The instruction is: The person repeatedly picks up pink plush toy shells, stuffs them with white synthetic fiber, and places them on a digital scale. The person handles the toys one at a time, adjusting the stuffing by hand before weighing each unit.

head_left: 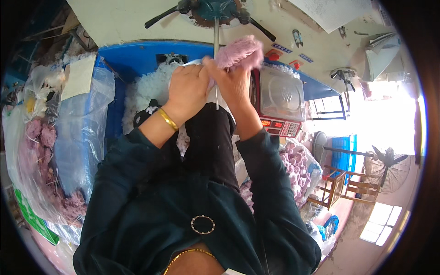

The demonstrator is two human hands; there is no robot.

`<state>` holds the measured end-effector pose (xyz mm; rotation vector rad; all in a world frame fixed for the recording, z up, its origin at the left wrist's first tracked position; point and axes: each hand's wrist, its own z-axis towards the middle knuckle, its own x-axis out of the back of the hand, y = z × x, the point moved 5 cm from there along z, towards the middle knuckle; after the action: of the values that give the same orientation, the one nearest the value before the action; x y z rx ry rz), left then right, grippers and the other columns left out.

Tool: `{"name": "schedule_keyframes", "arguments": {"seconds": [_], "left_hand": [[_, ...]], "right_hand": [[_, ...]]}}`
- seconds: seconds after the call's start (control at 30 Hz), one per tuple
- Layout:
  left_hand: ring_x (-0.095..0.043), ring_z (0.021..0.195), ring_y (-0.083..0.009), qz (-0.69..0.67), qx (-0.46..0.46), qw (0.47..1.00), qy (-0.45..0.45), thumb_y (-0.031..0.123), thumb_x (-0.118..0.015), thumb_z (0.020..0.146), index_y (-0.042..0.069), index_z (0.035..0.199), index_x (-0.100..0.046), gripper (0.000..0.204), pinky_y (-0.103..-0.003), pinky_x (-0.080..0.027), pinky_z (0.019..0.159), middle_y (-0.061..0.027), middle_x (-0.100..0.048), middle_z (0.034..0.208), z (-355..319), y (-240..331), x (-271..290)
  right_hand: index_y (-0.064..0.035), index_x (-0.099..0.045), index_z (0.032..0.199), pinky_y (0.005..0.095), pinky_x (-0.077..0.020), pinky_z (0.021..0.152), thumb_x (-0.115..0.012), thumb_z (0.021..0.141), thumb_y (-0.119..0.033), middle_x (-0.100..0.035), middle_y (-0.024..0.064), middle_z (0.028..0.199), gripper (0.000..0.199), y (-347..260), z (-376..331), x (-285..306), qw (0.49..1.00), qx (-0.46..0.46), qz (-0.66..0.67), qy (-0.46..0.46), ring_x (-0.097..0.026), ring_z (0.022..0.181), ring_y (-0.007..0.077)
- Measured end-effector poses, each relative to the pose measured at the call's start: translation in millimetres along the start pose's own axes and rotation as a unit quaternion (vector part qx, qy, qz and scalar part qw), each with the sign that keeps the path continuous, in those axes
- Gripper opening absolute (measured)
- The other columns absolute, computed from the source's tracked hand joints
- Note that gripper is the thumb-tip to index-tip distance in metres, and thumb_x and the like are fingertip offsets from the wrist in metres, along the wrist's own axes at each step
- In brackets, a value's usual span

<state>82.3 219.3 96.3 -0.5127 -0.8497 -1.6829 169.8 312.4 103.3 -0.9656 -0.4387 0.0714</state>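
A fluffy pink plush piece stands up out of my right hand, whose fingers are closed round its lower end. Just left of it is my left hand, its fingers curled in and meeting my right fingers. Something whitish shows at its edge, but what it grips is hidden. A thin metal tube comes down from a green machine head and passes between my hands, its lower end showing below them. White fibre stuffing is heaped beside and beyond my left hand.
The stuffing lies in a blue bin. Right of my hands stands a red scale under a clear plastic tub. Bags of pink plush pieces flank me, at left and right. Red buttons sit on the table edge.
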Motion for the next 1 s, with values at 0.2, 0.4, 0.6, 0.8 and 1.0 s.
{"name": "schedule_keyframes", "arguments": {"seconds": [0.2, 0.4, 0.6, 0.8, 1.0], "left_hand": [[-0.055, 0.073, -0.033, -0.076, 0.127, 0.989, 0.026, 0.021, -0.077, 0.063, 0.003, 0.079, -0.05, 0.037, -0.042, -0.042, 0.064, -0.0122, -0.055, 0.077, 16.1, -2.3, 2.6], [-0.053, 0.074, -0.035, -0.119, 0.159, 0.978, 0.059, 0.022, -0.083, 0.06, 0.002, 0.08, -0.052, 0.042, -0.04, -0.042, 0.062, -0.0152, -0.053, 0.076, 0.1, -2.6, 12.0], [-0.053, 0.079, -0.0396, -0.183, 0.106, 0.976, 0.058, 0.016, -0.076, 0.065, 0.0, 0.086, -0.055, 0.034, -0.045, -0.042, 0.068, -0.0166, -0.055, 0.079, -16.6, -6.7, 13.9], [-0.061, 0.081, -0.0217, -0.528, 0.278, 0.803, -0.003, 0.031, -0.057, 0.091, -0.002, 0.106, -0.059, 0.036, -0.032, -0.048, 0.073, -0.0095, -0.064, 0.091, -25.4, -21.8, 2.4], [-0.059, 0.095, -0.0145, -0.623, 0.378, 0.683, -0.047, 0.044, -0.038, 0.099, -0.002, 0.122, -0.053, 0.053, -0.029, -0.049, 0.085, -0.0089, -0.062, 0.108, -41.2, -17.7, -25.7]], "right_hand": [[0.0007, -0.054, 0.109, 0.0354, -0.0496, 0.069, -0.061, 0.074, -0.018, -0.065, 0.0102, 0.083, 0.041, 46.0, 85.9, -21.2, 0.981, -0.163, 0.012, 0.106, -0.062, 0.073, 0.0206], [0.0003, -0.061, 0.094, 0.0341, -0.0482, 0.071, -0.06, 0.078, -0.018, -0.067, 0.0131, 0.084, 0.024, 47.0, 75.2, -20.0, 0.978, -0.013, -0.194, 0.077, -0.064, 0.079, 0.0257], [-0.0007, -0.062, 0.09, 0.0281, -0.0458, 0.067, -0.065, 0.085, -0.024, -0.064, 0.0041, 0.08, 0.024, 6.6, 19.8, -3.1, 0.987, -0.124, 0.012, 0.101, -0.057, 0.076, 0.01], [-0.0006, -0.055, 0.118, 0.0306, -0.0496, 0.08, -0.063, 0.089, -0.028, -0.065, 0.0088, 0.102, 0.041, 22.1, -7.4, 25.1, 0.878, -0.244, 0.365, -0.189, -0.062, 0.089, 0.017], [-0.0016, -0.057, 0.113, 0.0256, -0.0504, 0.059, -0.062, 0.09, -0.027, -0.064, 0.0057, 0.089, 0.035, 16.6, -64.2, 3.5, 0.653, -0.331, 0.604, -0.317, -0.063, 0.071, 0.0138]]}}
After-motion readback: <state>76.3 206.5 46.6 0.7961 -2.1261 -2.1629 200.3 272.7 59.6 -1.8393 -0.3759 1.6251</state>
